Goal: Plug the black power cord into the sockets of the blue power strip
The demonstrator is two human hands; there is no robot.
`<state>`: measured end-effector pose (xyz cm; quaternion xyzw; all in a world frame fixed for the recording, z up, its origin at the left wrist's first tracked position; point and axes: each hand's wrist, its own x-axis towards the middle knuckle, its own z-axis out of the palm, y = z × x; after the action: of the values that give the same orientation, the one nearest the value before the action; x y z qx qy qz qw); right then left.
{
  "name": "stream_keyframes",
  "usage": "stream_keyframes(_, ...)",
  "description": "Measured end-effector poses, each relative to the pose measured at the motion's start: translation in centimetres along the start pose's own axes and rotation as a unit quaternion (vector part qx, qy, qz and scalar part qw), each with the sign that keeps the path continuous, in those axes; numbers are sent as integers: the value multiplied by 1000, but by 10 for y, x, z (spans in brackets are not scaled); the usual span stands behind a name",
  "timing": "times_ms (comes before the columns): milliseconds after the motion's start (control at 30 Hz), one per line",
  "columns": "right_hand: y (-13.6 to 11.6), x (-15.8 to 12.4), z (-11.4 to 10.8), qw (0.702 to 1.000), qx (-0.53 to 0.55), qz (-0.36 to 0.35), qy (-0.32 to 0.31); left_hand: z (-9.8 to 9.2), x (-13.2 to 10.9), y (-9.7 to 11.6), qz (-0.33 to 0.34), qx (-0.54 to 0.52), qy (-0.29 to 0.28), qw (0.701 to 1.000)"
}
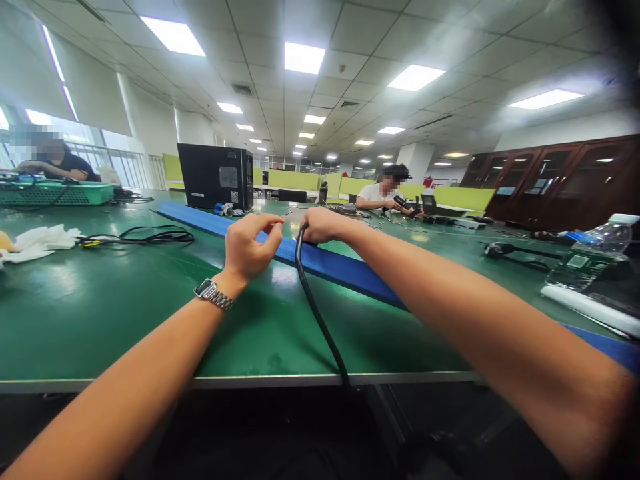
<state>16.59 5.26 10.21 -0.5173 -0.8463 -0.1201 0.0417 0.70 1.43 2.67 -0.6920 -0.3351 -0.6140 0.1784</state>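
Observation:
A thick black cable [316, 308] runs up over the front edge of the green table [150, 320] into my right hand [323, 225], whose fingers are closed around it. Just left of that, my left hand [250, 247] hovers above the table with its fingers bent and a gap between thumb and forefinger; I see nothing in it. A long blue strip [345, 267] lies slantwise across the table, beyond and below both hands. The fingertips of my right hand are turned away and partly hidden.
A black computer case [215, 177] stands behind the strip. To the left are a coil of black cable [145, 235], white tissues [43, 240] and a green basket [60, 193]. A plastic bottle [595, 250] stands at right. Two people [377, 198] sit farther off.

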Motion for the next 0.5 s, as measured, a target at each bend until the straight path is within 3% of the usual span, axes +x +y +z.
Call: stream_keyframes(500, 4, -9, -18, 1000, -6, -12, -22, -1, 1, -1, -2, -8, 8, 1000)
